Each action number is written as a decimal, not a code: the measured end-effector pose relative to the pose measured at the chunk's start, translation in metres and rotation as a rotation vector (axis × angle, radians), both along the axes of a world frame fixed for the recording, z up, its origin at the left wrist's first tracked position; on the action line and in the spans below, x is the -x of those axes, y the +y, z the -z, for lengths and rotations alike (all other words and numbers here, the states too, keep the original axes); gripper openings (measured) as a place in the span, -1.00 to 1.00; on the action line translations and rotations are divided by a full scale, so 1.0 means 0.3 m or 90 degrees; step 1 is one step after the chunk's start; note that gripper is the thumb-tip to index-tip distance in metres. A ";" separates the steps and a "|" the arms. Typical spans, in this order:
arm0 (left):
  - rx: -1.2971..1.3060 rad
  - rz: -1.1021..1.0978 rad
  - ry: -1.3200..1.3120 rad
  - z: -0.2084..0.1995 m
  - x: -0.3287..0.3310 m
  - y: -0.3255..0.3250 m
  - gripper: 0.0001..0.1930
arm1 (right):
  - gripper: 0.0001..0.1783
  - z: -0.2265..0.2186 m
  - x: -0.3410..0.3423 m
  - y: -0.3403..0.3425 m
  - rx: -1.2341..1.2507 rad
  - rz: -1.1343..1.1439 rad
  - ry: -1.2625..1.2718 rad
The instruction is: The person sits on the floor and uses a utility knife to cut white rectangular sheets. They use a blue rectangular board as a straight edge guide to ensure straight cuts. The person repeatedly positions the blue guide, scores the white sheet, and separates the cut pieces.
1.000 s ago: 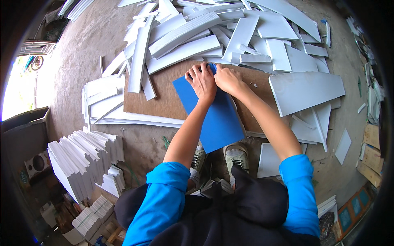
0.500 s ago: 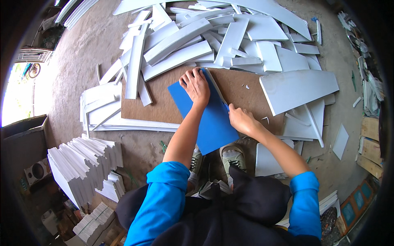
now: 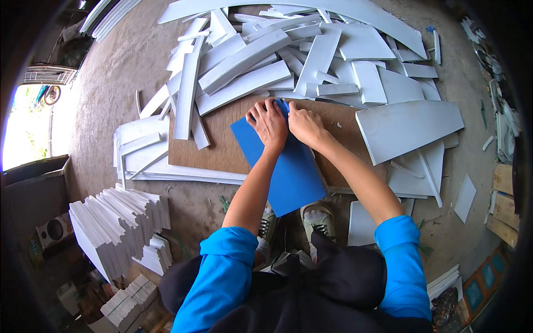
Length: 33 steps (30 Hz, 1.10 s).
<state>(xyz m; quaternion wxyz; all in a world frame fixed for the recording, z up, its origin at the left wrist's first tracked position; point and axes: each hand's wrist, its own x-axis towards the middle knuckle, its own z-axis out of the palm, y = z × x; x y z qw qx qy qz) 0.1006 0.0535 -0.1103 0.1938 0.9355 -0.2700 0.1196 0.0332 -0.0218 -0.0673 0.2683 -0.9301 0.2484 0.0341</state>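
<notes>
Blue board (image 3: pixel 293 175) lay under the left hand (image 3: pixel 270 127), half-curled. Just beside it, the right hand (image 3: pixel 306 126) clenched a blue tool (image 3: pixel 283 106)

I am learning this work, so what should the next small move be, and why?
Probably draw the right hand, with its mostly hidden blue tool, toward the shoes along the right edge of the blue sheet: this hand sits at the far end, while the left hand rests on the sheet.
</notes>
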 end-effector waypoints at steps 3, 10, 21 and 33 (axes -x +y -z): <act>-0.008 -0.006 -0.005 0.003 0.002 0.006 -0.80 | -0.70 -0.010 -0.015 -0.003 -0.022 0.000 0.037; -0.018 0.013 0.028 -0.006 0.013 -0.013 -0.74 | -0.67 -0.046 -0.064 -0.026 -0.072 0.044 0.107; -0.015 -0.016 -0.006 -0.001 0.008 -0.004 -0.79 | -0.73 -0.138 0.361 0.093 -0.107 -0.061 0.238; 0.000 -0.009 -0.013 -0.008 0.013 -0.008 -0.82 | -0.76 -0.007 0.022 -0.024 0.064 -0.024 0.005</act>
